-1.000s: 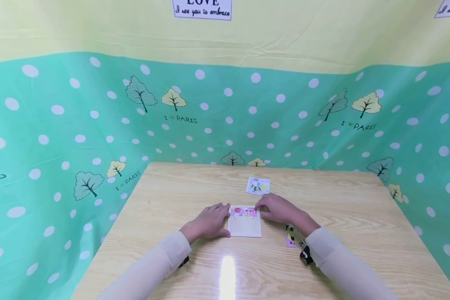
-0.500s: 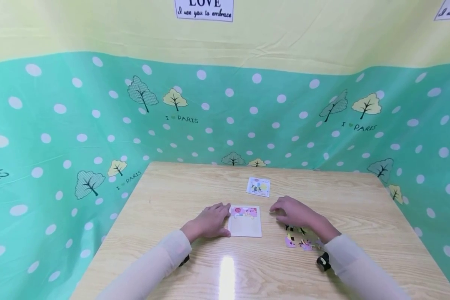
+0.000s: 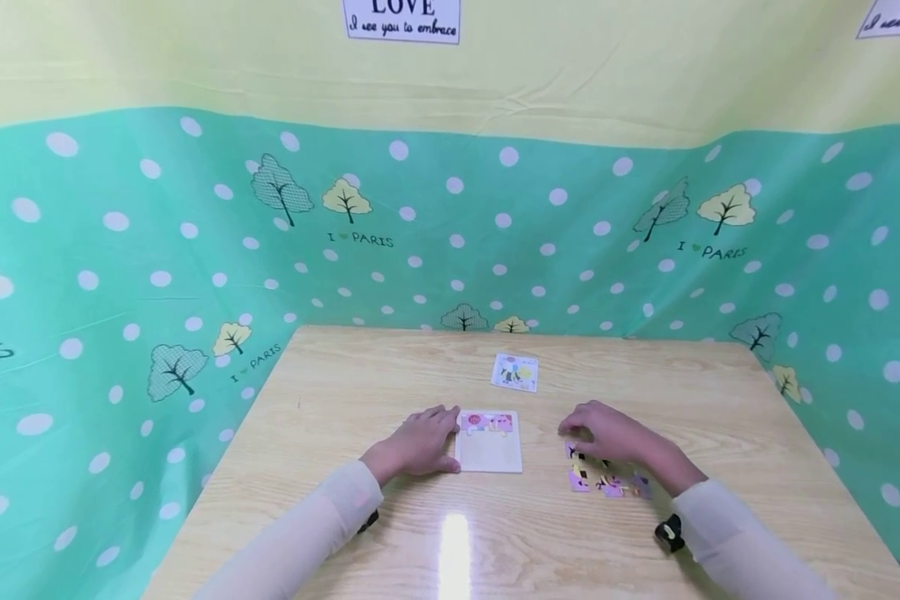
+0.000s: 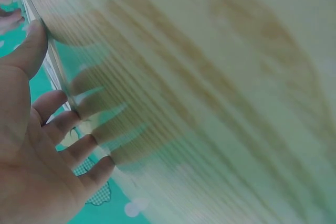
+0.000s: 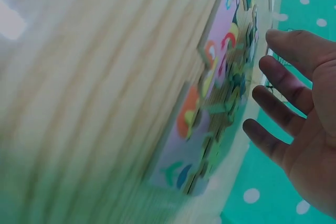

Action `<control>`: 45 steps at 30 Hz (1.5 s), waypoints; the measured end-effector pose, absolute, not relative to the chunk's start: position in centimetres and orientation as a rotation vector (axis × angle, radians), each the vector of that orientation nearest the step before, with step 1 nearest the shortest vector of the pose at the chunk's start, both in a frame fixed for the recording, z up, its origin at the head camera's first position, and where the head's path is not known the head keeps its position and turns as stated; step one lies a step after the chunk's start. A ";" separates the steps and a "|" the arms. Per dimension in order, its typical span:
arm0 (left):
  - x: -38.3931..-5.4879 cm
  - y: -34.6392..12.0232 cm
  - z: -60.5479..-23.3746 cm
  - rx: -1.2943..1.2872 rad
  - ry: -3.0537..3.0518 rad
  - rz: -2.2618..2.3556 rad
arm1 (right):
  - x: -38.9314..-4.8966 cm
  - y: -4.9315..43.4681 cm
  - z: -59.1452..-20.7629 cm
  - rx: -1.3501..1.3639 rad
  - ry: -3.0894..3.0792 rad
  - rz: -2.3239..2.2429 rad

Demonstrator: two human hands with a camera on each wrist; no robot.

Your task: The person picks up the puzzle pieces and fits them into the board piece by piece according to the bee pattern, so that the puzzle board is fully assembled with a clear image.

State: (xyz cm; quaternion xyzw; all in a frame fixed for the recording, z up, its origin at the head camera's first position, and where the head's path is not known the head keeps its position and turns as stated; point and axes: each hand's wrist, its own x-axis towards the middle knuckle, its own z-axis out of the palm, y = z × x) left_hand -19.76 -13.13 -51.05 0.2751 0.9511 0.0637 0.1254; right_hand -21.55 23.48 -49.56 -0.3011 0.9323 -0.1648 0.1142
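Observation:
A white puzzle tray (image 3: 489,454) lies on the table, with joined pink jigsaw pieces (image 3: 487,423) along its far edge. My left hand (image 3: 418,442) rests at the tray's left side, thumb and fingertips against the edge; in the left wrist view the left fingers (image 4: 58,103) are spread along it. Right of the tray, my right hand (image 3: 607,429) hovers over several loose jigsaw pieces (image 3: 612,486), partly covering them. The right wrist view shows the right fingers (image 5: 283,95) loosely bent, with nothing between them, beside the pink and yellow loose pieces (image 5: 181,135).
A picture card (image 3: 515,372) with a bee-like print lies behind the tray. The wooden table (image 3: 360,375) meets a green dotted curtain (image 3: 450,233) at its back and sides. Light glares off the front of the tabletop.
My right hand has left the tray's far right corner and moved right over the loose pieces. My left hand has stayed at the tray's left edge.

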 end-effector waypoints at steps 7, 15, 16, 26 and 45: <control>-19.9 -13.3 -50.9 0.798 2.773 0.196 | -21.2 24.3 -49.4 -0.880 2.705 -0.507; -19.9 -13.4 -51.2 0.812 2.775 0.207 | -21.0 24.1 -49.9 -0.909 2.733 -0.476; -20.0 -13.4 -51.2 0.811 2.774 0.207 | -21.0 24.1 -50.0 -0.905 2.737 -0.471; -19.8 -13.4 -51.1 0.812 2.773 0.210 | -21.0 24.1 -50.1 -0.906 2.754 -0.481; -19.9 -13.2 -51.1 0.784 2.761 0.218 | -21.6 21.8 -49.8 -0.914 2.771 -0.473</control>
